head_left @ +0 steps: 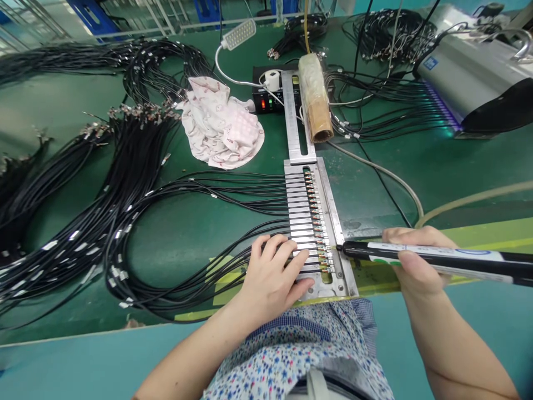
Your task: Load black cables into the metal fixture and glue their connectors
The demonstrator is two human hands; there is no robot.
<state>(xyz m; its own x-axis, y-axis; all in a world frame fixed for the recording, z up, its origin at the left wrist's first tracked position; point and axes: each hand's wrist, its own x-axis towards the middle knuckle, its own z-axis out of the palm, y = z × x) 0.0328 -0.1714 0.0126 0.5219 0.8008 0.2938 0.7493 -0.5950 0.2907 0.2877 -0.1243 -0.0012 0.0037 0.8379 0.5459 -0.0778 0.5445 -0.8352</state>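
Note:
My right hand point(422, 255) grips a black marker pen point(437, 260) with a white and green label. Its dark tip points left, at the row of small metal connectors point(320, 236) set in a slotted metal fixture point(297, 211). Whether the tip touches a connector I cannot tell. Resting over the lower cables at the fixture's left edge, my left hand point(272, 272) has its fingers stretched out and spread. Black cables point(245, 191) run leftward from the connectors in a loop; some pass under my left hand.
Bundles of black cables point(137, 144) cover the left side. A crumpled cloth point(225, 125), a metal bracket point(292, 122) and a wrapped cardboard tube point(314, 100) lie beyond the fixture. At the back right stands a silver machine with purple light point(474, 78). A pale hose point(387, 172) crosses the right.

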